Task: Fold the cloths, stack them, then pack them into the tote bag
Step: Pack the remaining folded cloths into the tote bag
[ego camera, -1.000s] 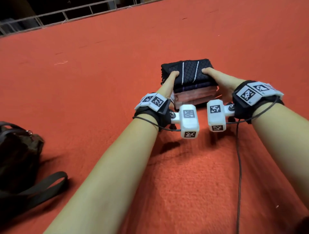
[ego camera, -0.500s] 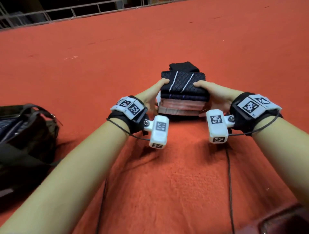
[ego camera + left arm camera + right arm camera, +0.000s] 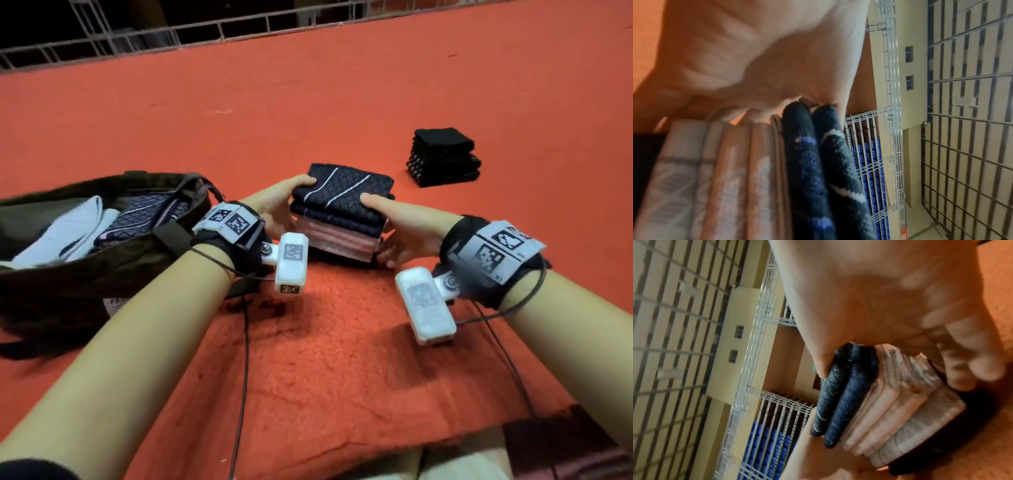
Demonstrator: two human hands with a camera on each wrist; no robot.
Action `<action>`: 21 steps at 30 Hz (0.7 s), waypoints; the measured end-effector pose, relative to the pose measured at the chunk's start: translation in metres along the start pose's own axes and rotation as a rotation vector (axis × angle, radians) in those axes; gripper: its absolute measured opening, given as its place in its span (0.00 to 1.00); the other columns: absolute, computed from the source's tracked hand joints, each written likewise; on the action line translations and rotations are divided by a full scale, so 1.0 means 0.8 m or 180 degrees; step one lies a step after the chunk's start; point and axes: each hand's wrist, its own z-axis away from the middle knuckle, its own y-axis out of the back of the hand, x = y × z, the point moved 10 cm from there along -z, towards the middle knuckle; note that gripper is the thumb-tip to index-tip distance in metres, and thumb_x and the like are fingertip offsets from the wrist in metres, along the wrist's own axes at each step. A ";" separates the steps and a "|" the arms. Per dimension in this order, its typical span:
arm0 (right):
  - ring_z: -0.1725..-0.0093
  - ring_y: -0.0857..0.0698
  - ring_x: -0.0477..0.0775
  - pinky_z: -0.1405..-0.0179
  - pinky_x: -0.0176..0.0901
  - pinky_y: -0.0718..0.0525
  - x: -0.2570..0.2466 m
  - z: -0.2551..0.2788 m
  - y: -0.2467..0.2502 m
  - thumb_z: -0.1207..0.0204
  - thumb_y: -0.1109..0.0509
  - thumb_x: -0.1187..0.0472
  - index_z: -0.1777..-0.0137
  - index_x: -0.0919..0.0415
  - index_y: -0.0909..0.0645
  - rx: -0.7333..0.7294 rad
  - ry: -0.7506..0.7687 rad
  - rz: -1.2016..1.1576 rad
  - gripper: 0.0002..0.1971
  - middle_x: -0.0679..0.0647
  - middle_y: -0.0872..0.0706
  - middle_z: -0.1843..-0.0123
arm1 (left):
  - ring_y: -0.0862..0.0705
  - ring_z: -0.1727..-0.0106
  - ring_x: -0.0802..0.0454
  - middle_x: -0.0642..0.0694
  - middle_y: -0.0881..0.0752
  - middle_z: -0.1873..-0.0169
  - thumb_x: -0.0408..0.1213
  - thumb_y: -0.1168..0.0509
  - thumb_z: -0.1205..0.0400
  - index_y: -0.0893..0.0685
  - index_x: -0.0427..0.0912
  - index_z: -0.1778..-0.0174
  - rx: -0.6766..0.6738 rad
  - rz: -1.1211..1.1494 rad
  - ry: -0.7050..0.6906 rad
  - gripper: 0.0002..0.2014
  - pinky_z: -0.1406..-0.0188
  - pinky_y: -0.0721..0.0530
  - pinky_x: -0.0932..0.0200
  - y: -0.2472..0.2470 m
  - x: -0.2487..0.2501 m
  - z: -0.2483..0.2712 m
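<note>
While both the left hand (image 3: pixel 274 209) and right hand (image 3: pixel 404 233) clamp the folded cloth stack (image 3: pixel 342 212), level carrying toward the open tote bag (image 3: pixel 85 274) should keep layers aligned.

An orange-red carpet (image 3: pixel 308 102) covers the floor. At its far edge runs a white wire fence (image 3: pixel 205 31), darkness behind it. Beyond the fence, the wrist views show yellow walls (image 3: pixel 914 113) and what may be rows of blue seats (image 3: pixel 764 443).
</note>
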 end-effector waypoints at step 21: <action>0.29 0.34 0.63 0.31 0.57 0.29 -0.109 0.026 -0.019 0.41 0.23 0.38 0.28 0.46 0.35 0.1245 0.1908 0.3100 0.41 0.56 0.35 0.25 | 0.25 0.47 0.45 0.45 0.29 0.51 0.46 0.44 0.18 0.27 0.44 0.55 0.0436 0.0439 -0.0302 0.09 0.48 0.22 0.48 0.009 -0.001 0.053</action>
